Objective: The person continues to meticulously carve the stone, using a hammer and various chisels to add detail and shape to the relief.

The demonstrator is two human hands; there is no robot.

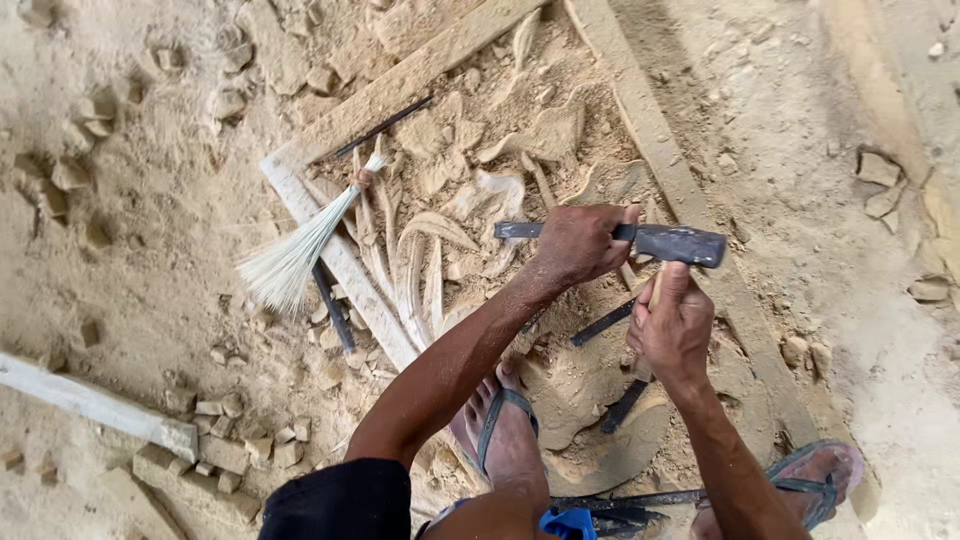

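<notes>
Head view: we were mid-carving, left hand (578, 243) gripping the chisel (520, 230), right hand (672, 325) clutching the hammer (680, 243); a square strike was due.

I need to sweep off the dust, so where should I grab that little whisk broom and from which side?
Take the whisk broom at its narrow bound end, upper right near the tie, where the bristles are gathered tight. Come from the right, over the carved stone slab; the fanned bristles spread lower left and give no firm hold.
</notes>
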